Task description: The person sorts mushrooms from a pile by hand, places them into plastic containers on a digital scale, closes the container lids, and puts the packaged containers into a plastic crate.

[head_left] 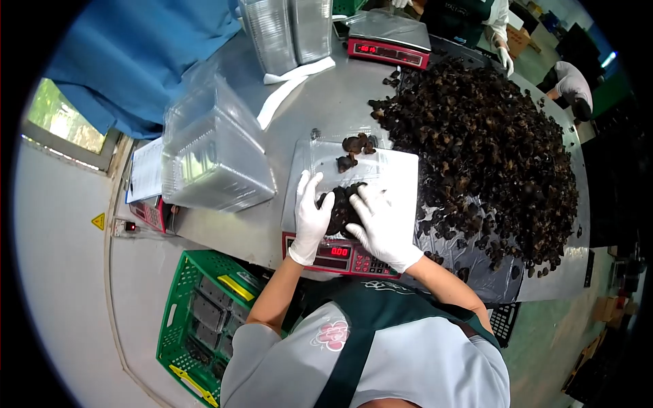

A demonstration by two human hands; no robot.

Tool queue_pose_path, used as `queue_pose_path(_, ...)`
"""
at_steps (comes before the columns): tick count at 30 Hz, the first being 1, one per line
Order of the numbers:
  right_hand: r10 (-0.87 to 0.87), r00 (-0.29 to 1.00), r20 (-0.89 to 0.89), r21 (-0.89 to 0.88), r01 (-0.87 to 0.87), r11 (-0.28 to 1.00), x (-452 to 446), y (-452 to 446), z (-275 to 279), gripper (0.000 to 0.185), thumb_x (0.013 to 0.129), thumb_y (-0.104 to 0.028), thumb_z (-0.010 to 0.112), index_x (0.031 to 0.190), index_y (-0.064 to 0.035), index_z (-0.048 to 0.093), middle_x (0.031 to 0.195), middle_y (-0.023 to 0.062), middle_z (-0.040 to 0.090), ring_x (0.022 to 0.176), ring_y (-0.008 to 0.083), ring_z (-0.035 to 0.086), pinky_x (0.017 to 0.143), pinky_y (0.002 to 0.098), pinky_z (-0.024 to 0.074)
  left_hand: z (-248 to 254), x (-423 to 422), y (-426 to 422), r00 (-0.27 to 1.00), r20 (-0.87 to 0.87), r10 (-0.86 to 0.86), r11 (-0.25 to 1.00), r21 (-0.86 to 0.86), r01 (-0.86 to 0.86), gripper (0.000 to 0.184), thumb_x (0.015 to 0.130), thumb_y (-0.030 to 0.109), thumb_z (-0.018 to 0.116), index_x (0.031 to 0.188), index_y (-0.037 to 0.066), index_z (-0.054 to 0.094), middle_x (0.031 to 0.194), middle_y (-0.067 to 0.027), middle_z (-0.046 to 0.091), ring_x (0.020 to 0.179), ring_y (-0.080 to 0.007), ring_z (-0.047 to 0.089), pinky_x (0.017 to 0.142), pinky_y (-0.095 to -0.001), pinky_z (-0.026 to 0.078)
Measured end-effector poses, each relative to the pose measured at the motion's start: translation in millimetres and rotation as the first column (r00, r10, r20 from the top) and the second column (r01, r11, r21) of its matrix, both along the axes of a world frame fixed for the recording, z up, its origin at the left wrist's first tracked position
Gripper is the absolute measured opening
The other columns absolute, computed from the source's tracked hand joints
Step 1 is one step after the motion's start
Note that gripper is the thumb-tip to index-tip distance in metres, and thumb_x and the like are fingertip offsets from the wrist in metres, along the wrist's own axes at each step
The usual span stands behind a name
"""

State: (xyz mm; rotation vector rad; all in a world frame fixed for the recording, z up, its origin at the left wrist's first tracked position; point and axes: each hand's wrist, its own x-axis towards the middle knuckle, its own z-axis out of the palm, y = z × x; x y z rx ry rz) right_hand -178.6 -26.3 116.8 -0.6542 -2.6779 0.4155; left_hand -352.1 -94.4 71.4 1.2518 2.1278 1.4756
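Both my hands wear white gloves and are over the red scale [340, 256], whose display reads 0.00. My left hand [313, 221] lies against the left side of a clump of dark dried fungus [342, 204], and my right hand [382, 228] rests on its right side, fingers spread. The clump sits between them in what looks like a clear plastic tray [326, 160]. A few loose pieces [357, 144] lie beyond it near the tray's far edge. White sheet-like material [403, 170] shows on the right of the scale.
A large heap of dark fungus [483, 156] covers the right side of the metal table [224, 234]. Stacked clear containers [214, 153] stand left. A second red scale [389, 41] is at the back, near a co-worker [469, 17]. A green crate [178, 306] sits lower left.
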Motion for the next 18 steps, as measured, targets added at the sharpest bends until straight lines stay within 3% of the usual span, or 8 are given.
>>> queue_pose_path(2,0.079,0.996,0.046,-0.02,-0.079,0.997,-2.8,-3.2,3.7,0.056,0.086,-0.035,0.064,0.13,-0.0034,0.051,0.138,0.0206,0.045,0.129,0.0349,0.043,0.106,0.0454,0.0353,10.0,2.2,5.3,0.979,-0.205,0.023,0.999,0.052,-0.012,0.047,0.085,0.013,0.066,0.128,0.002,0.052,0.147,-0.0272,0.031,0.134,-0.0391,0.036,0.107,-0.0425,0.034)
queue_pose_path(4,0.085,0.996,0.033,-0.022,-0.085,0.996,-5.0,1.9,-3.5,0.056,0.087,-0.037,0.063,0.131,-0.0051,0.051,0.138,0.0188,0.046,0.129,0.0342,0.043,0.106,0.0446,0.0363,20.9,-5.2,14.5,0.93,-0.366,0.027,0.999,0.032,-0.016,0.046,0.085,0.016,0.066,0.127,0.003,0.053,0.143,-0.0252,0.038,0.13,-0.0383,0.041,0.105,-0.0419,0.037)
queue_pose_path(6,0.007,0.999,-0.039,-0.224,-0.015,0.974,-4.0,8.9,-2.8,0.058,0.087,-0.038,0.064,0.133,-0.0049,0.049,0.138,0.0195,0.045,0.13,0.0358,0.042,0.106,0.0447,0.0359,39.4,-12.5,30.1,0.941,-0.335,-0.036,0.999,-0.018,0.032,0.043,0.085,0.018,0.065,0.125,0.004,0.055,0.138,-0.0222,0.044,0.126,-0.0362,0.046,0.104,-0.0402,0.039)
queue_pose_path(10,-0.105,0.976,-0.188,-0.15,0.077,0.986,5.3,19.2,4.1,0.054,0.085,-0.031,0.068,0.129,-0.0038,0.053,0.136,0.0211,0.048,0.127,0.0364,0.045,0.107,0.0425,0.0356,42.3,-23.7,85.4,0.914,-0.36,-0.188,0.981,-0.117,0.156,0.041,0.083,0.026,0.066,0.118,0.006,0.059,0.12,-0.0165,0.059,0.113,-0.0333,0.056,0.096,-0.0393,0.045)
queue_pose_path(11,-0.155,0.947,-0.28,-0.244,0.086,0.966,7.2,22.9,1.7,0.051,0.083,-0.024,0.07,0.127,-0.0031,0.054,0.137,0.021,0.048,0.127,0.0363,0.045,0.107,0.0426,0.0353,43.8,-22.3,99.6,0.913,-0.362,-0.188,0.981,-0.111,0.158,0.041,0.083,0.026,0.066,0.118,0.006,0.059,0.12,-0.0165,0.059,0.113,-0.0333,0.056,0.096,-0.0393,0.045)
queue_pose_path(13,-0.243,0.922,-0.3,-0.381,0.118,0.917,15.6,33.0,-3.9,0.045,0.085,-0.021,0.069,0.123,-0.0014,0.056,0.13,0.0224,0.053,0.125,0.0364,0.048,0.106,0.0412,0.0375,49.3,-18.8,123.3,0.847,-0.419,-0.327,0.87,-0.483,0.097,0.042,0.079,0.031,0.069,0.113,0.008,0.062,0.11,-0.0141,0.062,0.101,-0.0326,0.062,0.086,-0.041,0.049)
queue_pose_path(16,-0.36,0.89,-0.281,-0.434,0.216,0.874,29.1,41.2,-2.1,0.039,0.085,-0.018,0.067,0.12,-0.0016,0.059,0.123,0.0215,0.059,0.119,0.0333,0.055,0.1,0.0373,0.044,33.6,-22.2,146.1,0.77,-0.501,-0.394,0.811,-0.585,0.034,0.04,0.078,0.033,0.069,0.108,0.008,0.065,0.099,-0.013,0.064,0.092,-0.0324,0.064,0.081,-0.0412,0.051)
queue_pose_path(18,-0.4,0.873,-0.278,-0.432,0.259,0.864,40.1,44.1,-7.2,0.036,0.086,-0.017,0.067,0.118,-0.0023,0.061,0.118,0.0198,0.062,0.113,0.0325,0.059,0.095,0.0366,0.0472,27.8,-32.0,146.1,0.795,-0.441,-0.417,0.817,-0.566,0.114,0.034,0.078,0.03,0.068,0.104,0.009,0.067,0.096,-0.0126,0.067,0.09,-0.0321,0.065,0.08,-0.0404,0.052)
